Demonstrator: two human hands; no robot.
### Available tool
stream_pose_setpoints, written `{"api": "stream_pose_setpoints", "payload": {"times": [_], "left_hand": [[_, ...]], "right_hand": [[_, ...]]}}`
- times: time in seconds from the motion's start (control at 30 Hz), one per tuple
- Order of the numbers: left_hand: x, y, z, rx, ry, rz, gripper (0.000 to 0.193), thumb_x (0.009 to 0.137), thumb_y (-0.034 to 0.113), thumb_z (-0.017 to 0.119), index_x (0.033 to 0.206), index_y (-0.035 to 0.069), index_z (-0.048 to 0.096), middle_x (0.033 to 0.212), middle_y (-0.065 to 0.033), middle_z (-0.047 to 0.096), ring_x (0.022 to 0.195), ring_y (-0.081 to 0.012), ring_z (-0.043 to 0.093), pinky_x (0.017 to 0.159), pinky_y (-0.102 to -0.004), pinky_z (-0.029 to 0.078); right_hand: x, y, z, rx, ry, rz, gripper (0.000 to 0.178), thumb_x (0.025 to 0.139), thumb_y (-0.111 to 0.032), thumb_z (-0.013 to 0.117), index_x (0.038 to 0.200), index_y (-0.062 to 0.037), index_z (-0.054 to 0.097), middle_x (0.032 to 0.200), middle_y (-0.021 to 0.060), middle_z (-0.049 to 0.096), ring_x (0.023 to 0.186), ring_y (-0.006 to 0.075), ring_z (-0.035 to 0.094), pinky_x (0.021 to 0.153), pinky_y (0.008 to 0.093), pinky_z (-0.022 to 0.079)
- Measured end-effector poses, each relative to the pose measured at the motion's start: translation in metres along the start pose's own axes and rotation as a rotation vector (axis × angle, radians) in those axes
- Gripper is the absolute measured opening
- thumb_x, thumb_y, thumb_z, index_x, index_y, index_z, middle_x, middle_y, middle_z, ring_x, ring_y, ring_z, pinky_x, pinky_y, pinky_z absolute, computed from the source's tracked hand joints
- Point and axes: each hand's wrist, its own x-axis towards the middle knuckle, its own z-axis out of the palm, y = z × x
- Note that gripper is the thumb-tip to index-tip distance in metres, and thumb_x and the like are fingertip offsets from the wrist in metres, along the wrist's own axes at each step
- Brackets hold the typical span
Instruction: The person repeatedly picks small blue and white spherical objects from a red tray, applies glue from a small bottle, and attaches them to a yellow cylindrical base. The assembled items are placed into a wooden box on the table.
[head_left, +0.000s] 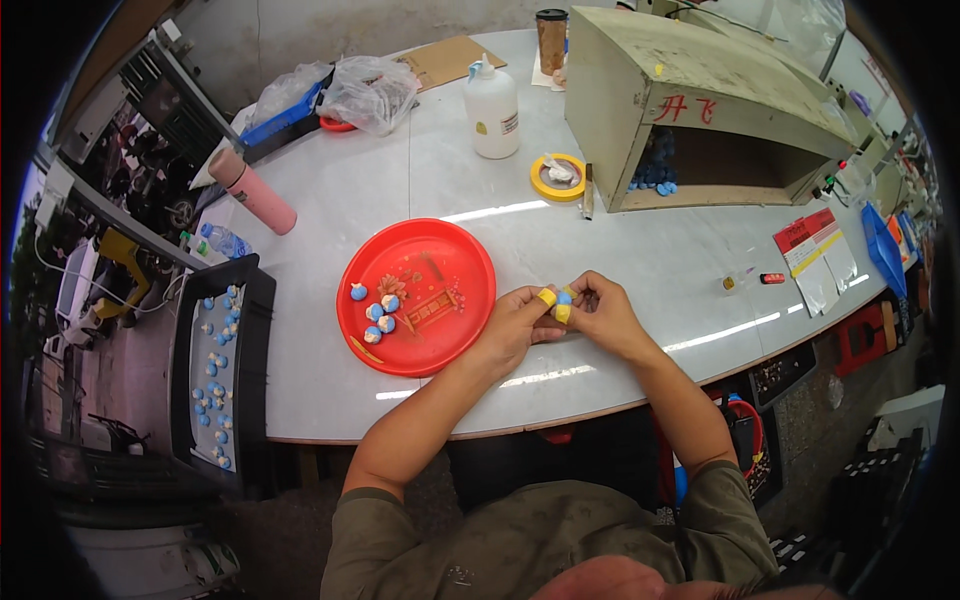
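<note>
My left hand (513,328) and my right hand (606,318) meet above the table, right of the red plate. Between their fingertips is a small blue piece (564,298), mostly covered, so its full shape is hidden. Both hands are closed on it. Yellow patches that look like tape show at the thumb tips. On the round red plate (463,345), several small blue-and-white balls (388,303) sit toward the left side. A thin yellow strip (366,350) lies near the plate's lower left rim.
A black tray (262,330) of similar balls stands left. Behind are a pink bottle (262,200), a white squeeze bottle (492,112) and a yellow tape roll (541,186). A box-like shelf (690,60) holds blue pieces. A small vial (729,284) and papers (815,260) lie right.
</note>
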Motion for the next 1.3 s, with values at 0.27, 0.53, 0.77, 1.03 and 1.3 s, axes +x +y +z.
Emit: {"api": "stream_pose_setpoints", "payload": {"times": [0.27,0.53,0.77,1.03,1.3], "left_hand": [[0.006,-0.005,0.000,-0.048,0.033,0.070,0.013,0.101,0.018,0.060,0.104,0.006,0.061,0.099,-0.0067,0.068,0.083,-0.0158,0.068,0.073,-0.0263,0.055],[0.007,-0.011,-0.002,-0.085,0.065,0.120,0.010,0.100,0.016,0.060,0.099,0.006,0.061,0.094,-0.0069,0.067,0.084,-0.0149,0.066,0.078,-0.0304,0.056],[0.007,-0.013,0.002,-0.108,0.041,0.151,0.009,0.100,0.014,0.060,0.100,0.004,0.060,0.099,-0.0085,0.067,0.086,-0.0172,0.066,0.081,-0.0346,0.057],[0.008,-0.016,0.000,-0.096,0.031,0.153,0.009,0.100,0.014,0.059,0.098,0.005,0.060,0.102,-0.0082,0.066,0.089,-0.0175,0.066,0.083,-0.0342,0.056],[0.006,-0.013,0.003,-0.060,0.042,0.158,0.011,0.100,0.016,0.061,0.103,0.006,0.059,0.102,-0.0069,0.067,0.092,-0.0156,0.067,0.082,-0.0309,0.056]], "right_hand": [[0.009,0.020,0.020,0.032,0.094,-0.002,0.026,0.099,-0.023,0.057,0.086,-0.0004,0.056,0.072,0.0086,0.059,0.066,0.0155,0.055,0.060,0.0339,0.045],[0.006,0.012,0.038,0.012,0.207,-0.007,0.023,0.098,-0.017,0.050,0.083,-0.0003,0.048,0.067,0.0143,0.051,0.061,0.0194,0.048,0.058,0.0368,0.042],[0.003,0.016,0.043,0.156,0.233,-0.065,0.021,0.098,-0.011,0.049,0.081,-0.0013,0.045,0.069,0.0068,0.053,0.066,0.0102,0.046,0.058,0.0300,0.041],[0.004,0.016,0.045,0.158,0.240,-0.071,0.021,0.099,-0.009,0.048,0.080,-0.0015,0.043,0.070,0.0046,0.052,0.066,0.0086,0.044,0.058,0.0290,0.040],[0.006,0.018,0.040,0.139,0.253,-0.026,0.023,0.101,-0.013,0.049,0.081,-0.0010,0.046,0.070,0.0041,0.052,0.067,0.0095,0.045,0.060,0.0289,0.042]]}}
